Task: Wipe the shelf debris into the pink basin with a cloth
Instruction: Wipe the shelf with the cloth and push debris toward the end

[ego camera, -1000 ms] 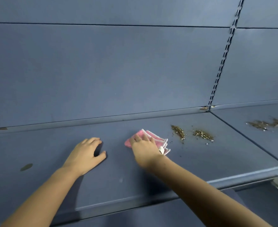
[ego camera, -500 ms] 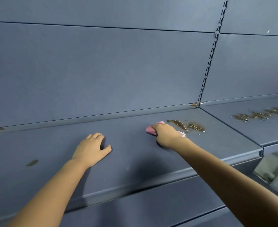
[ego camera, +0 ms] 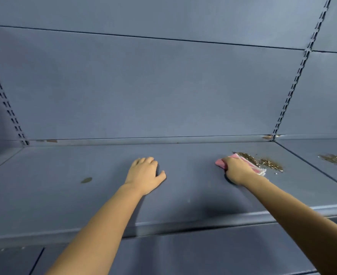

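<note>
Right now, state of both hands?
Left hand: open, resting flat on the shelf, holding nothing.
Right hand: pressing the pink cloth down beside the debris.

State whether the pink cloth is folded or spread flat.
Folded: the pink cloth shows stacked layered edges beside the right hand.

Folded pink cloth (ego camera: 258, 169) lies flat on the blue-grey shelf (ego camera: 64, 195), right of centre, mostly covered, its edge touching a brown granular debris (ego camera: 266, 162) patch scattered to its right.
</note>
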The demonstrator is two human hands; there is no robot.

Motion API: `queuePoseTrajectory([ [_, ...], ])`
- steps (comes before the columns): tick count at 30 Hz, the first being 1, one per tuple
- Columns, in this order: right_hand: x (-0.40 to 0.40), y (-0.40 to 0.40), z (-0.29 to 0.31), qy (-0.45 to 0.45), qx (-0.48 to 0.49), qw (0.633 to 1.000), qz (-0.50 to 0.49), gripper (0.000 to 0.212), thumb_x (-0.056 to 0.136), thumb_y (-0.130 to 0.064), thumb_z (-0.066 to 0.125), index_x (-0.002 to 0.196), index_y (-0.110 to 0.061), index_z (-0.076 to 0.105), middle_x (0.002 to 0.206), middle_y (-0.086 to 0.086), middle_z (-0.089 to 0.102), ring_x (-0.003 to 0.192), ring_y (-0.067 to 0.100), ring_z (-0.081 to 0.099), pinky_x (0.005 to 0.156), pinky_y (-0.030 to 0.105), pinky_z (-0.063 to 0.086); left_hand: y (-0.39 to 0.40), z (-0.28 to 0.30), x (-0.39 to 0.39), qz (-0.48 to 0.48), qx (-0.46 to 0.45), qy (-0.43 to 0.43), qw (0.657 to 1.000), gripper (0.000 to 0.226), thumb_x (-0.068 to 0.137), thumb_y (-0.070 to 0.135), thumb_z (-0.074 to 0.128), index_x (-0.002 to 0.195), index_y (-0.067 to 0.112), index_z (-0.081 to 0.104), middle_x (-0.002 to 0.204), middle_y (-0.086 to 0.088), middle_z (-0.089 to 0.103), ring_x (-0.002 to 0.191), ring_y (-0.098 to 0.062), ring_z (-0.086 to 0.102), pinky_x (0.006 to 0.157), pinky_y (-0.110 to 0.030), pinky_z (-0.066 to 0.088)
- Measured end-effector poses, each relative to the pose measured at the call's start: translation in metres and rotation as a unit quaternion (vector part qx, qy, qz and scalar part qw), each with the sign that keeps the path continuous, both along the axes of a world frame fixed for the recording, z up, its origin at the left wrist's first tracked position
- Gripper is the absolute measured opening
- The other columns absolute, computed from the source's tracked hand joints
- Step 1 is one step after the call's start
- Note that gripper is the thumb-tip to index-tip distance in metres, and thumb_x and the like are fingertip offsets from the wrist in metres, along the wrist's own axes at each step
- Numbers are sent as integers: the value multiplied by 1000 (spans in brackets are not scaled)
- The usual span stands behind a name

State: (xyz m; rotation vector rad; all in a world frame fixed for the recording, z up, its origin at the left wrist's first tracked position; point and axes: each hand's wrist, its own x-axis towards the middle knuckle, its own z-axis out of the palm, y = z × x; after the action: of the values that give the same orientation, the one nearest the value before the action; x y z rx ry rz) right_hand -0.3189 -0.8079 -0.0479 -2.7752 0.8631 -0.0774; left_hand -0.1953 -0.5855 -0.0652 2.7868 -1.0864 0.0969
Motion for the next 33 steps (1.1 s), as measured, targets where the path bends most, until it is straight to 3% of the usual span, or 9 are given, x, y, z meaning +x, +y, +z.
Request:
queuePoseTrajectory([
  [4,47,43,12,-28,21,997,73,28,81,4,39,96,-12,57,122,14,60,108,36,58,99,47,45,32,-1,13,90,-22,7,996,44,98,37,32,125,9,53,134,-4,53,125,-23,48,105,-31,32],
  [7,88,114,11,-61,48,971,225,52,84,3,35,110,-34,59,126,1,54,113,27,53,97,37,47,55,-4,23,169,-30,8,985,42,98,35,32,120,7,55,128,-9,56,122,-27,49,101,-33,35],
  [9,108,155,4,-47,33,950,306,38,87,2,35,91,-30,56,105,-1,54,102,24,47,74,21,43,58,-4,23,191,-48,2,980,37,98,31,34,113,6,57,123,-11,58,118,-28,52,97,-33,36],
  [11,129,172,-8,-43,14,938,344,27,91,-6,37,98,-21,59,111,5,57,114,25,44,86,26,41,56,-6,24,197,-57,-11,979,34,97,29,35,113,8,57,122,-10,59,116,-27,53,97,-32,36],
  [14,164,152,-18,-24,4,949,315,36,88,-5,40,113,-24,57,132,4,50,134,25,33,111,38,29,54,-10,30,201,-59,-22,978,35,97,32,35,118,10,54,125,-7,58,119,-25,51,101,-30,34],
  [18,159,105,-1,-34,41,977,206,46,68,8,24,73,-30,49,112,1,46,118,27,43,97,27,31,55,-11,31,200,-56,-17,978,39,97,34,35,121,10,53,126,-6,57,120,-24,50,108,-31,30],
  [22,121,48,0,-62,18,990,124,43,84,5,29,81,-31,51,125,1,48,127,27,42,102,30,33,55,-9,29,198,-40,-11,979,39,97,35,35,114,7,56,120,-6,58,115,-24,51,105,-31,31],
  [27,78,4,-2,-40,10,997,66,33,57,10,21,59,-20,34,93,1,38,80,25,45,61,29,37,54,-6,25,197,-27,-14,980,40,96,37,35,114,8,56,121,-7,59,116,-25,51,104,-30,31],
  [33,48,-7,10,-6,22,1000,-11,30,93,-10,42,64,-15,47,94,11,50,83,29,49,72,28,35,58,0,15,189,-37,-14,981,42,97,36,33,113,6,58,120,-8,61,115,-26,53,108,-32,29],
])
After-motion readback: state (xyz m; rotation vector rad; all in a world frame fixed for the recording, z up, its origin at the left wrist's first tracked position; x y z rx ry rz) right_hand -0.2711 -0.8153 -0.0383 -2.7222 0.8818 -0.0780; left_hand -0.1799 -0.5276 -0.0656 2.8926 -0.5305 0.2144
